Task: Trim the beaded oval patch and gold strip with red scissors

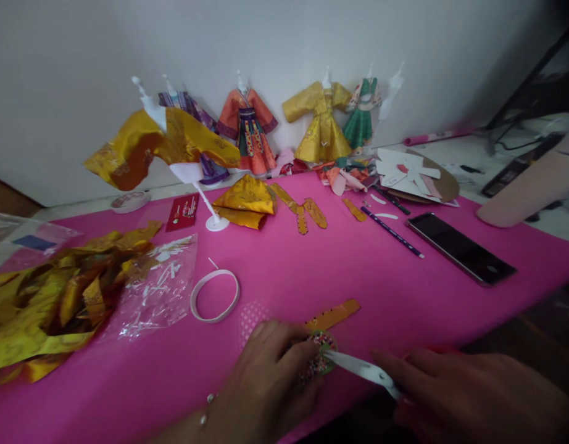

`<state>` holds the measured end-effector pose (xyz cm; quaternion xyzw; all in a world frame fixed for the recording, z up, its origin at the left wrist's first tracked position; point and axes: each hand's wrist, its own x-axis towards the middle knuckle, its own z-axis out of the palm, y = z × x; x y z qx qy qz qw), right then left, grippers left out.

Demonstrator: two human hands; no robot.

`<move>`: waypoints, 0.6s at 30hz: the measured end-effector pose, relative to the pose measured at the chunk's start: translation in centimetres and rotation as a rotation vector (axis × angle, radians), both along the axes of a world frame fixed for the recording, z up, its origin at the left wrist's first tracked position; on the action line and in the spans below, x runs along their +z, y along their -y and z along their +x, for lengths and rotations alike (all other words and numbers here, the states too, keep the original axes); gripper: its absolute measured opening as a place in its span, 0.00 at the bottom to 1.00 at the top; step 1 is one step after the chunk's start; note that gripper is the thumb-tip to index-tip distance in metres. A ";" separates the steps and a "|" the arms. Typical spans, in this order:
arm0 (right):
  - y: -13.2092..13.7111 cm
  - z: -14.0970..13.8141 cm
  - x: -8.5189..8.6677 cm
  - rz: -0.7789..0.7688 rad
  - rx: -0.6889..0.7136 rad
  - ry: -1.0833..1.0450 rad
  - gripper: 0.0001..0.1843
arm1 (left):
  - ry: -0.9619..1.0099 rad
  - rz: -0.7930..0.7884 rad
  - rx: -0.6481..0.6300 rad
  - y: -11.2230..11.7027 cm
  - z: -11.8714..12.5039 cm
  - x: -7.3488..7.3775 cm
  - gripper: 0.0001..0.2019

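Observation:
My left hand (270, 379) presses down on a small round patterned paper piece (319, 357) near the front edge of the pink table (340, 271), fingers pinched on it. My right hand (469, 394) pinches a thin white strip (358, 368) that runs from the round piece toward it. An orange patterned paper strip (333, 314) lies just behind the round piece.
A ring of white tape (215, 296), a clear bag of white bits (157, 290) and a heap of gold paper (48, 296) lie to the left. A phone (460, 246) and a pencil (393, 231) are at the right. Paper robes on white stands (247, 129) line the wall.

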<state>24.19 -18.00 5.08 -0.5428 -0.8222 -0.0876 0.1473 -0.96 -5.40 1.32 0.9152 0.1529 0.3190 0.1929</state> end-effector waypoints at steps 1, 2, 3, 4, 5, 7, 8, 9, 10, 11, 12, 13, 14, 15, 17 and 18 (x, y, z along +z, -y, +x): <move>0.0 0.0 0.0 0.006 -0.002 -0.002 0.20 | -0.004 0.001 -0.001 0.0 0.0 0.0 0.06; 0.0 0.0 0.0 0.017 -0.001 -0.005 0.20 | -0.008 0.002 -0.001 0.0 0.0 0.0 0.06; 0.0 -0.1 -0.1 0.026 0.002 -0.009 0.20 | -0.010 0.000 0.000 0.0 0.0 0.0 0.06; 0.1 -0.1 -0.2 0.033 0.005 -0.012 0.20 | -0.007 -0.001 0.003 0.1 0.0 0.0 0.06; 0.3 -0.1 -0.4 0.032 0.003 -0.014 0.20 | -0.004 -0.005 0.007 0.1 0.0 0.0 0.05; 0.5 -0.1 -0.8 0.018 -0.020 -0.011 0.20 | 0.000 -0.016 0.012 0.1 0.0 0.0 0.06; 0.7 0.0 -1.0 0.007 -0.035 -0.008 0.20 | -0.001 -0.021 0.011 0.1 0.0 -0.1 0.06; 0.8 0.1 -1.1 -0.005 -0.043 -0.005 0.19 | -0.002 -0.023 0.012 0.2 0.0 -0.1 0.06; 0.8 0.2 -1.2 -0.016 -0.042 -0.003 0.19 | 0.001 -0.022 0.013 0.2 0.1 -0.1 0.06; 0.8 0.3 -1.2 -0.025 -0.029 -0.003 0.19 | 0.004 -0.019 0.014 0.1 0.1 -0.1 0.06; 0.7 0.3 -1.0 -0.027 -0.009 -0.005 0.19 | 0.010 -0.013 0.015 0.1 0.0 -0.2 0.06; 0.6 0.4 -0.8 -0.021 0.010 -0.007 0.20 | 0.009 -0.011 0.017 0.1 0.0 -0.2 0.06; 0.5 0.4 -0.6 -0.009 0.018 -0.006 0.20 | 0.005 -0.012 0.016 0.1 0.0 -0.2 0.06; 0.3 0.3 -0.3 0.004 0.023 -0.004 0.20 | -0.001 -0.016 0.016 0.1 -0.1 -0.2 0.06; 0.1 0.0 0.2 0.027 0.010 0.007 0.20 | -0.015 -0.027 0.021 0.1 -0.2 -0.1 0.06; 0.0 -0.1 0.4 0.029 0.001 0.013 0.19 | -0.019 -0.031 0.027 0.1 -0.2 -0.2 0.06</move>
